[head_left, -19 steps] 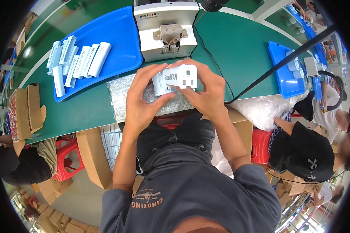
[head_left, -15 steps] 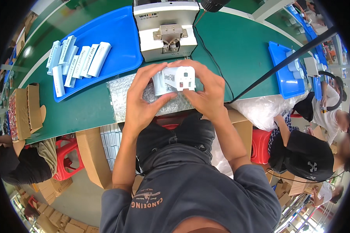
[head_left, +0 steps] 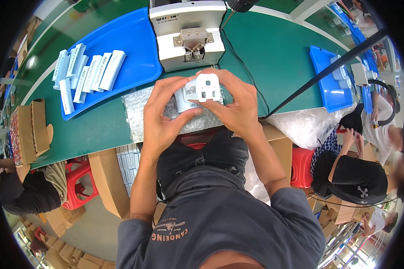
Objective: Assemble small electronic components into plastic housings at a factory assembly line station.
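Over the front of the green table, both my hands hold a white plastic housing [head_left: 208,85] with printed lettering along its side and several small cut-outs in its end face. My left hand [head_left: 159,110] is curled around its left part, a pale rounded piece [head_left: 182,102], thumb below and fingers above. On the other side, my right hand [head_left: 239,101] grips the end with the cut-outs, its thumb pressed under the lower edge. The fingertips behind the housing are hidden. Beneath my hands lies a sheet of bubble wrap [head_left: 134,110].
A white machine [head_left: 191,42] with a metal fixture stands just beyond my hands. At the left, a blue tray [head_left: 137,58] holds several pale printed shells [head_left: 112,71]. Another blue tray [head_left: 336,101] with white round parts sits right, near a black pole [head_left: 318,80] and clear plastic bags [head_left: 300,127].
The housing has tilted and shifted slightly up and left, its end face turning more toward me. Both hands keep their hold. At the right, a co-worker's hands have come up together.
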`<state>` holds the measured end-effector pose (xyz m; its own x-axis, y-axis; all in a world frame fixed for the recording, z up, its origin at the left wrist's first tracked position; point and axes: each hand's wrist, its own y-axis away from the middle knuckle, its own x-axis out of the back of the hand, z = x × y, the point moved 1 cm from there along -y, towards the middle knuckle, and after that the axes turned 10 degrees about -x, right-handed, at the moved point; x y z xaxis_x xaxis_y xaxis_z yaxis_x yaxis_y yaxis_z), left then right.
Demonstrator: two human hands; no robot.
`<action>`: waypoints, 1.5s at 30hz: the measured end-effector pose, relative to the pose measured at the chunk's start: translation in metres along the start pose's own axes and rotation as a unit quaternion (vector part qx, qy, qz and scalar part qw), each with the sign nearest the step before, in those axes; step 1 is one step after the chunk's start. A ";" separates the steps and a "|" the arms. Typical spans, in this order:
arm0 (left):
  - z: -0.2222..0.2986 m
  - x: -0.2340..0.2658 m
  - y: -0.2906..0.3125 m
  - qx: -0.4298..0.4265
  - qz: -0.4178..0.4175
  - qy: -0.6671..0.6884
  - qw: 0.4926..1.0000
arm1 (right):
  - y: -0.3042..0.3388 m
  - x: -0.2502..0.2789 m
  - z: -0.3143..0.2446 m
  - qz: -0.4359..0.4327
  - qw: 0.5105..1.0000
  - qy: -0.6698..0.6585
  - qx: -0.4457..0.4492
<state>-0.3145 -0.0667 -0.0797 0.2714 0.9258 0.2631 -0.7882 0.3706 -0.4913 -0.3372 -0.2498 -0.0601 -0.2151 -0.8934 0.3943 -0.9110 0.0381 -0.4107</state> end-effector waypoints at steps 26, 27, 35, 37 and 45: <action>0.005 -0.010 -0.003 -0.027 0.015 -0.068 0.997 | 0.026 -0.007 -0.011 0.185 0.979 -0.041 -0.071; 0.004 -0.011 -0.004 -0.030 0.010 -0.066 0.997 | 0.028 0.000 -0.008 0.169 0.986 0.007 0.004; 0.001 -0.003 -0.015 -0.022 -0.020 -0.073 0.997 | 0.021 0.010 -0.007 -0.050 0.985 0.162 -0.025; 0.009 0.005 -0.019 -0.012 -0.058 -0.126 0.990 | 0.024 0.013 -0.006 -0.090 0.966 0.242 -0.020; 0.034 -0.007 -0.001 0.022 0.063 -0.310 0.948 | 0.040 -0.002 -0.009 -0.002 0.984 0.177 -0.023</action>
<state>-0.3343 -0.0765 -0.0524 -0.1930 0.7363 0.6485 -0.8187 0.2434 -0.5200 -0.3760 -0.2424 -0.0702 -0.3124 -0.6821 0.6612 -0.9257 0.0622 -0.3732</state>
